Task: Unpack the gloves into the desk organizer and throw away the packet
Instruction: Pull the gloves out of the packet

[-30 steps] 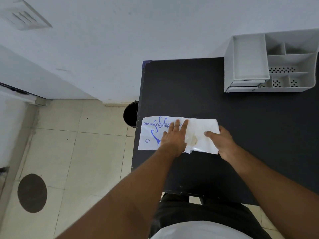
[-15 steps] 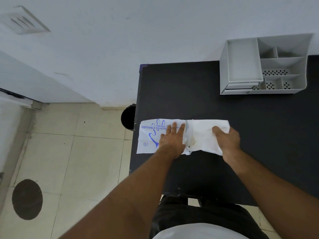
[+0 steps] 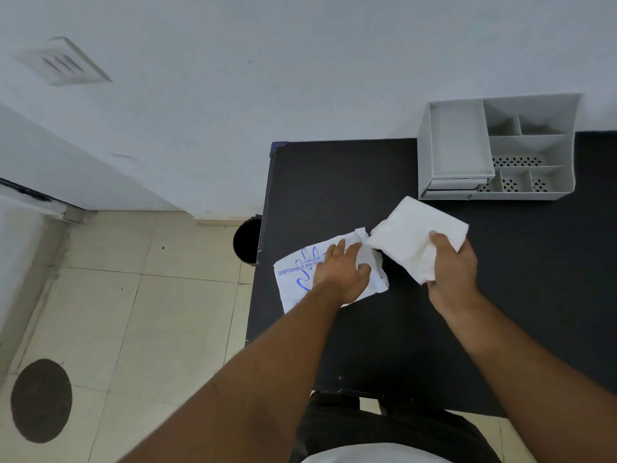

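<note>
The white glove packet (image 3: 297, 279) with blue print lies at the left edge of the black desk (image 3: 334, 182). My left hand (image 3: 344, 272) presses flat on the packet near its torn open end. My right hand (image 3: 452, 267) grips a folded stack of white gloves (image 3: 414, 232), held just above the desk and clear of the packet's mouth. The grey desk organizer (image 3: 497, 145) stands at the back of the desk against the wall, with one large tray on its left and several small compartments on its right, all with nothing in them.
A black waste bin (image 3: 246, 240) stands on the tiled floor just left of the desk, partly hidden by the desk edge. A dark round patch (image 3: 41, 401) marks the floor at the lower left. The white wall runs behind the desk.
My right hand has drawn the glove stack out of the packet and lifted it to the right. The left hand has stayed on the packet, which has turned slightly.
</note>
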